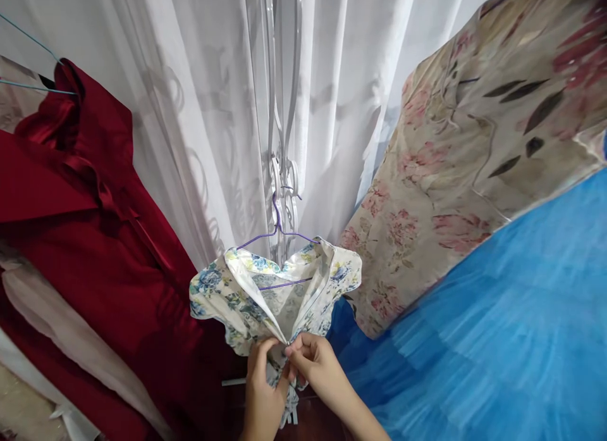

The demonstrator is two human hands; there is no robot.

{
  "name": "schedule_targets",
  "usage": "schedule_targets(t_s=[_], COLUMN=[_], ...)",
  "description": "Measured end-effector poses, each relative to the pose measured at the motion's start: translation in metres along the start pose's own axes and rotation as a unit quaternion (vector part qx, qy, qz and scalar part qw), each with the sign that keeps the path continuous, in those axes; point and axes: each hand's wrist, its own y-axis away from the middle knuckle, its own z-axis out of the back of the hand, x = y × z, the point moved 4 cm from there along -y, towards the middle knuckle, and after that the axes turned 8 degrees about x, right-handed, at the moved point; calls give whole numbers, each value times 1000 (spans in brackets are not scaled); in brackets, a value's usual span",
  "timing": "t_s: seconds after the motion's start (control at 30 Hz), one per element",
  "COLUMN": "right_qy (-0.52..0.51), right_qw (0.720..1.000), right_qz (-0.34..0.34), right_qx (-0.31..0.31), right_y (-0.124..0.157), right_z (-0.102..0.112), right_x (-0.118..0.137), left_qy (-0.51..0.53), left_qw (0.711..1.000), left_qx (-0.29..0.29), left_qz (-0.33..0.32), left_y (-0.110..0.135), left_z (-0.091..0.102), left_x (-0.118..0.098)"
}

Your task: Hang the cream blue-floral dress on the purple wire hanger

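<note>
A small white garment [246,305] with blue and yellow flowers hangs from a purple wire hanger [258,240] in the middle of the view. Its front opening makes a V, and both my hands are at the lower point of that V. My left hand [264,378] is closed on the left front edge, thumb and fingers bent round the cloth. Against it, my right hand [313,362] pinches the right edge with thumb and forefinger. Whatever fastening lies between the fingertips is hidden. The garment's lower part hangs behind my hands.
A dark red garment [109,251] hangs close on the left from a pale blue wire hanger [33,41]. To the right hang a beige flowered dress [427,194] and a blue ruffled skirt [497,314]. White curtains [203,80] and a white metal stand [272,80] are behind.
</note>
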Motion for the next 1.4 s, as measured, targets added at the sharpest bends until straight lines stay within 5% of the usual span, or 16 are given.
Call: schedule_targets(t_s=[0.17, 0.33, 0.5, 0.63, 0.73, 0.87, 1.0, 1.13, 1.27, 1.33, 1.4], right_qy=[-18, -12, -38, -46, -50, -37, 0, 60, 135, 125, 117], right_qw=[1000, 996, 988, 981, 978, 974, 972, 960, 957, 964, 968], right_qz=[-7, 91, 152, 189, 200, 222, 234, 263, 238, 222, 215], right_qx=[18, 3, 10, -9, -7, 4, 2, -75, -99, -80, -56], right_y=[0, -24, -54, -55, -46, -31, -31, -47, -56, -51, -43], right_z=[18, 47, 43, 34, 29, 22, 20, 23, 18, 14, 7], right_x=[17, 93, 159, 169, 163, 163, 162, 143, 112, 101, 96], left_qy=[29, -46, -168, -133, -47, -4, -68, -104, -22, 60, 225], left_qw=[997, 989, 969, 973, 992, 995, 975, 959, 978, 978, 947], left_qx=[71, 137, 179, 186, 112, -23, 59, 90, -59, -144, -222], left_qz=[8, -3, -7, -13, -23, -100, -201, -249, -199, -141, -61], left_y=[-7, -13, -9, -8, -30, -87, -139, -158, -174, -183, -188], left_z=[-34, -42, -47, -47, -17, 47, 66, 69, 109, 137, 158], left_x=[-13, -31, -37, -30, -39, -82, -131, -152, -135, -108, -69])
